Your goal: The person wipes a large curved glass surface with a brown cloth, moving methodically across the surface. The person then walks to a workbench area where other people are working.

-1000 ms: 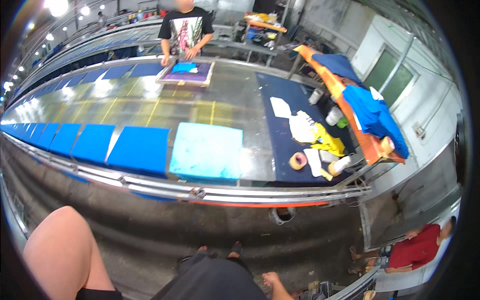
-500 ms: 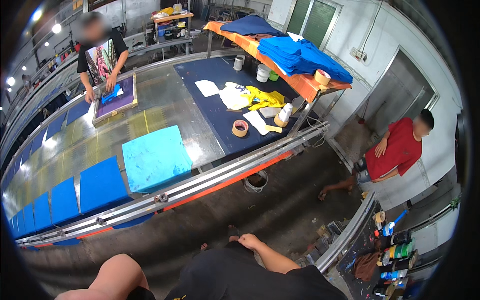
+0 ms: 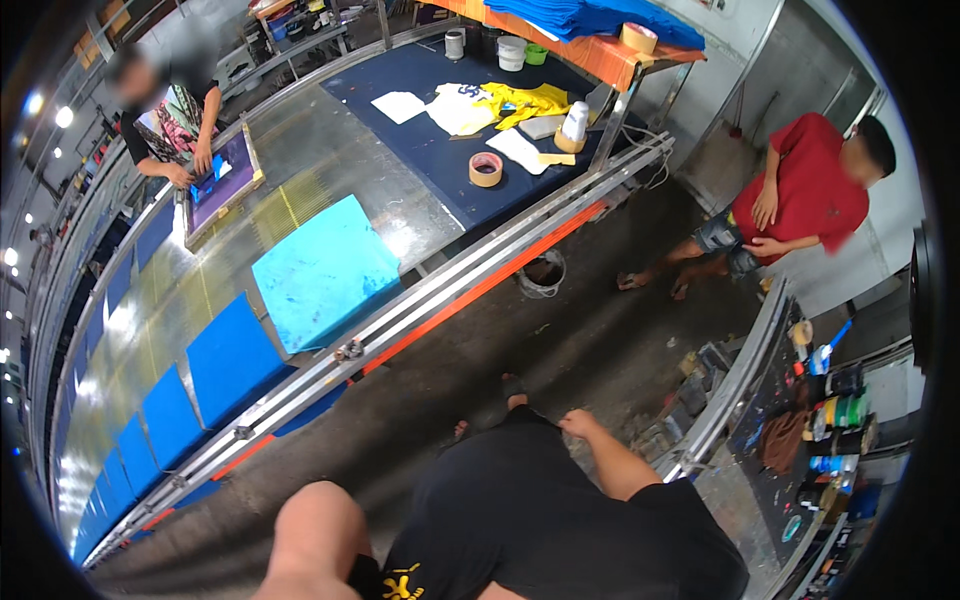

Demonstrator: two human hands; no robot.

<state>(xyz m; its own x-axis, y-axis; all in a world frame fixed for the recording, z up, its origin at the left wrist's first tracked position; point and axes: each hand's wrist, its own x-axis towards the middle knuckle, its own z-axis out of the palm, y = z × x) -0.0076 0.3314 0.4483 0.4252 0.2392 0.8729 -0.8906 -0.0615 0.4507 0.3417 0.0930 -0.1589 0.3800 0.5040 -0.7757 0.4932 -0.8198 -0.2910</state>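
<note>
My right hand (image 3: 575, 423) hangs beside the black cloth over my thigh, its fingers curled in, and nothing shows in it. My left hand is out of sight; a bent bare limb (image 3: 318, 510) shows at lower left. Nearest on the long table's side lies a light blue cloth-covered board (image 3: 325, 275) with dark stains. Darker blue pieces (image 3: 232, 345) line the table edge beyond it. Across the table, a co-worker's hands (image 3: 190, 175) are over a purple screen-printing frame (image 3: 222, 190) with blue on it.
A metal rail (image 3: 400, 310) edges the table. A tape roll (image 3: 486, 170) and yellow shirt (image 3: 530, 103) lie on dark cloth. A bucket (image 3: 541, 275) stands on the floor. A person in red (image 3: 810, 180) stands at right, near a bench with paint containers (image 3: 840, 410).
My view has turned and shifted, so the table tilts more steeply. The person in red appears larger, with both feet now lower in view. My right hand stays low beside my thigh.
</note>
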